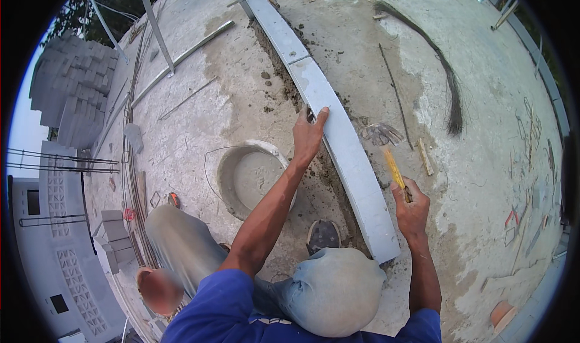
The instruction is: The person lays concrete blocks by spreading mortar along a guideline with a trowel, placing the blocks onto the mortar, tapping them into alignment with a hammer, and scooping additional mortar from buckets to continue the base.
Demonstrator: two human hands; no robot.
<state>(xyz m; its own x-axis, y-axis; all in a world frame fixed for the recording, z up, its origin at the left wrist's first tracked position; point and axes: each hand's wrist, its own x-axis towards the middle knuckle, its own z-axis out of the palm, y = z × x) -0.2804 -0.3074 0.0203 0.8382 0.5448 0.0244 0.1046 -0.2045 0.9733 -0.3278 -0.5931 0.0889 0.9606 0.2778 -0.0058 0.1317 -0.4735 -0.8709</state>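
A row of long, light grey blocks lies on a bed of wet mortar, running from near my knee to the far end. My left hand grips the left edge of this row near a joint, thumb on the top face and the other fingers curled down the side. To the right of the row, my right hand is closed round a yellow stick-like tool that points up and away. The tool's far end is blurred, so its exact kind is unclear. Left of the row stands a bucket of grey wet mortar.
Beyond the tool lie a work glove, a thin rod, a short wood piece and a bundle of dark fibres. Stacked blocks, long bars and a tape measure are at left. My shoe is beside the row.
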